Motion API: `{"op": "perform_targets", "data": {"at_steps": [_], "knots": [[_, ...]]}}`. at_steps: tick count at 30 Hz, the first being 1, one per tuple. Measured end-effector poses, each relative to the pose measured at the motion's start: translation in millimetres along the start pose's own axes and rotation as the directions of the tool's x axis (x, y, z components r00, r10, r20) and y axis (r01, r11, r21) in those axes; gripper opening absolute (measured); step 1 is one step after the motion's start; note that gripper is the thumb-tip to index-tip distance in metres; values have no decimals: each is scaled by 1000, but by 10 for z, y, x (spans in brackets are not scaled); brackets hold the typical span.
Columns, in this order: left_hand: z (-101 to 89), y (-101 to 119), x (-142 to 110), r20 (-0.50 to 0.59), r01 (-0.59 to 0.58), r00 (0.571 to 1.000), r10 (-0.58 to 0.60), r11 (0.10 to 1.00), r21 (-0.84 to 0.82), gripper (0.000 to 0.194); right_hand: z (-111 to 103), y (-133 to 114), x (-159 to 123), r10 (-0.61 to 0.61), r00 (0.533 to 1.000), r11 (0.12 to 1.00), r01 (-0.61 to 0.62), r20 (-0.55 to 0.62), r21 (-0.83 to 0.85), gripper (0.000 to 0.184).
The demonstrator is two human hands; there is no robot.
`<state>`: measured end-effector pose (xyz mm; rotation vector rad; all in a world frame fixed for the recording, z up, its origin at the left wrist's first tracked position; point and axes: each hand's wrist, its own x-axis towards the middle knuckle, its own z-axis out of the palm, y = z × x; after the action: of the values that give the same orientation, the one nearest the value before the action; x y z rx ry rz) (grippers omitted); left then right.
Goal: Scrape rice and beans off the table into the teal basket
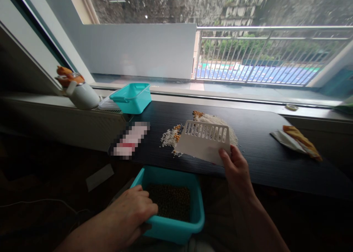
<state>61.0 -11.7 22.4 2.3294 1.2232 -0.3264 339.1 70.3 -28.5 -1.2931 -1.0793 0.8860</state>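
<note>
My left hand (135,211) is closed over the near left rim of a teal plastic bin (200,215), below the table's front edge. A layer of small dark beans or grains (172,200) covers the bin's bottom. In my right hand (237,167) is a white slotted plastic scoop (202,145), pinched at its right end with the thumb on top. It hangs tilted over the table, its row of slots toward the window. Behind and partly under it lies a pile of white rice (216,120). Orange-yellow kernels (198,114) lie at the pile's edge, with more rice and kernels to its left.
A second teal container (135,99) stands on the dark table (256,163) at back left. Beside it is a white mug (84,95) with an orange figure on top. A blurred-out flat item (131,139) lies at left; a crumpled packet (299,141) lies at right.
</note>
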Motion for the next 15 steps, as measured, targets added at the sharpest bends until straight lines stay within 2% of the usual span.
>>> {"op": "perform_targets", "data": {"at_steps": [3,8,12,15], "knots": [[-15,7,-3,-5,2,1000,-2,1000,10,21,11,-24,-13,-34,999,998,33,-7,-51,33],[-41,18,-9,-3,5,1000,-5,1000,0,21,-7,-58,-31,-8,1000,1000,8,25,-16,37],[-13,-5,-14,-19,-3,1000,3,1000,2,20,-16,-40,-31,-32,999,998,32,3,-56,35],[2,-15,-18,-35,-19,999,19,1000,-2,20,10,-25,-52,-25,999,998,27,33,-50,35]]}}
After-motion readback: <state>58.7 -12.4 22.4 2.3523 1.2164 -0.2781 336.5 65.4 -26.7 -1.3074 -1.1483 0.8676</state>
